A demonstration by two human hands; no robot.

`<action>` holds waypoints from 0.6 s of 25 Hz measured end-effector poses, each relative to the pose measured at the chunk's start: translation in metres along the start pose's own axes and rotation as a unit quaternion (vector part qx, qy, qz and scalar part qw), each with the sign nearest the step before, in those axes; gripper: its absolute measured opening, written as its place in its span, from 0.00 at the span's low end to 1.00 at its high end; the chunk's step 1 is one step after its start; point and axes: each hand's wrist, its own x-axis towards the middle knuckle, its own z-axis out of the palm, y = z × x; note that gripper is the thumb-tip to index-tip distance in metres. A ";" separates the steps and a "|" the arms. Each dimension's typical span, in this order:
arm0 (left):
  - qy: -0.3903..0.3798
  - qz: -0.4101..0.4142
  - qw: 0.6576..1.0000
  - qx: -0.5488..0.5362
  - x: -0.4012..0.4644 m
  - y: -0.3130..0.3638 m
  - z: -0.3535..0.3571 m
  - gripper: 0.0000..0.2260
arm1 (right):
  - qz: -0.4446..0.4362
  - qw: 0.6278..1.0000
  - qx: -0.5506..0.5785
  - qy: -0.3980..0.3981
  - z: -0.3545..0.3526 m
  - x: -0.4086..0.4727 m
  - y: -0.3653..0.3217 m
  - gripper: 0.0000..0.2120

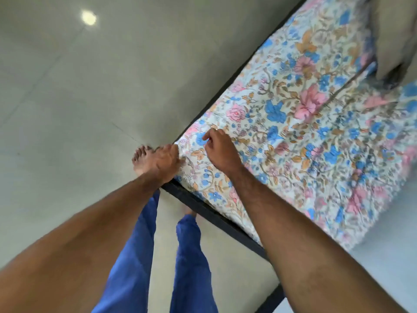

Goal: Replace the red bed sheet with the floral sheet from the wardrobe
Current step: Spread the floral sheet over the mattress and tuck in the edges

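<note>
Gripping the corner of the floral sheet (293,123), the left hand (165,162) sits right at the mattress corner w/ its fingers curled into the fabric where it drops over the edge. The right hand (220,150) is just beside it, on top of the bed, fingers bent & thumb + forefinger pinching a small bit of the same sheet near a blue flower. Both forearms reach fwd from the bottom of the view.

The floral sheet covers the mattress as far as can be seen: cream ground w/ blue, pink & tan flowers, fairly flat, a few light creases running across it. It hangs down the near side of the mattress, above the black bed frame (209,211), which shows as a dark rail along the near edge & another along the far-left edge.

A pale pillow (392,30) lies at the top right on the sheet, blurred.

The person stands at the bed corner in blue trousers (135,256), barefoot; one foot (141,158) shows just left of the left hand on the light tiled floor (79,109). A round bright light spot (88,17) reflects in the floor, top left.
</note>
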 end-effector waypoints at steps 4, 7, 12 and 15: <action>0.075 0.224 0.968 0.083 -0.082 0.075 -0.074 0.16 | 0.067 0.995 -0.070 0.007 -0.008 -0.103 0.014 0.27; 0.069 0.246 0.957 0.138 -0.114 0.101 -0.090 0.26 | 0.073 0.991 -0.086 0.070 -0.019 -0.172 0.022 0.32; 0.095 0.324 0.909 0.246 -0.196 0.159 -0.097 0.29 | 0.117 0.982 -0.022 0.145 -0.027 -0.294 0.064 0.36; 0.120 0.379 0.878 0.265 -0.245 0.199 -0.081 0.26 | 0.142 0.973 0.021 0.180 -0.019 -0.368 0.090 0.38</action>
